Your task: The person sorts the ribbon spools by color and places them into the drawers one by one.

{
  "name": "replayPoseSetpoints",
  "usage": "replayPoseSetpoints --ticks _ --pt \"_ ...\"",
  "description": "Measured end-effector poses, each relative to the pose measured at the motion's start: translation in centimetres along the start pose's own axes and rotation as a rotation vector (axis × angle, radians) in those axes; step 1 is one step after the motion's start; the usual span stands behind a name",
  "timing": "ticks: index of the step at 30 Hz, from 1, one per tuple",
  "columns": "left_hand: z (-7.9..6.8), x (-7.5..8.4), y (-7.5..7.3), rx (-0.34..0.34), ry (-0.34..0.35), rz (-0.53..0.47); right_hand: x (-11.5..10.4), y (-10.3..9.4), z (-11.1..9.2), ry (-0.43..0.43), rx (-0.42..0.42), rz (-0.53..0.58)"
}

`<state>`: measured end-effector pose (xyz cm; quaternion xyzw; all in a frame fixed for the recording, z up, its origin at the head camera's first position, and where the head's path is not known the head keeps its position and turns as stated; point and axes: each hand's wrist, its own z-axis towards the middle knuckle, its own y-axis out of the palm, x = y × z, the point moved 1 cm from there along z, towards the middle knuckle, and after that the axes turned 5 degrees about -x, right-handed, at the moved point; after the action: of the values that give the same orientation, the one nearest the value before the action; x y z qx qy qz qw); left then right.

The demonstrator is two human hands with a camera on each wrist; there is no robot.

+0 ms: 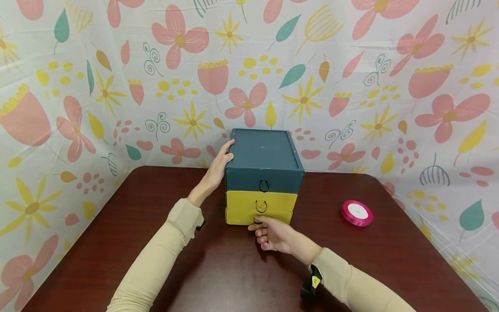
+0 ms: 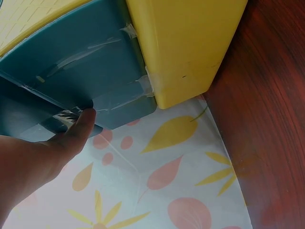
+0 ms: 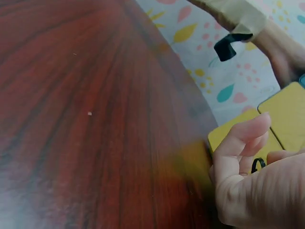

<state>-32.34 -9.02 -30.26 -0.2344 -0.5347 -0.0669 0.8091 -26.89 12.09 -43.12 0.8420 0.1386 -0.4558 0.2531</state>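
A small drawer box stands on the table, with a dark teal upper part and two yellow drawers below. Each drawer front has a black pull loop. My left hand rests on the box's upper left side, its fingers extended; in the left wrist view its thumb presses the teal side panel. At the lowest yellow drawer, my right hand pinches the lower pull loop between thumb and curled fingers. Both drawers look pushed in.
A roll of pink ribbon lies on the table to the right of the box. The dark red wooden table meets a floral cloth close behind the box. Clear tape crosses the box's side.
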Motion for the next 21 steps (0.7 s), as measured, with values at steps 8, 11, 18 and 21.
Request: replayPoseSetpoints --ticks 8,11,18,21 --pt "-0.08 0.17 -0.06 0.003 -0.01 0.014 0.05 -0.15 0.94 -0.021 -0.033 0.095" --pt "-0.01 0.19 -0.07 -0.002 -0.003 -0.009 0.09 -0.14 1.02 -0.036 -0.038 0.103" --pt "-0.08 0.17 0.01 0.008 -0.003 0.01 0.48 -0.22 1.01 -0.042 -0.047 0.101" --pt "-0.08 0.15 0.07 0.007 -0.001 0.009 0.78 -0.17 0.9 -0.049 -0.05 0.097"
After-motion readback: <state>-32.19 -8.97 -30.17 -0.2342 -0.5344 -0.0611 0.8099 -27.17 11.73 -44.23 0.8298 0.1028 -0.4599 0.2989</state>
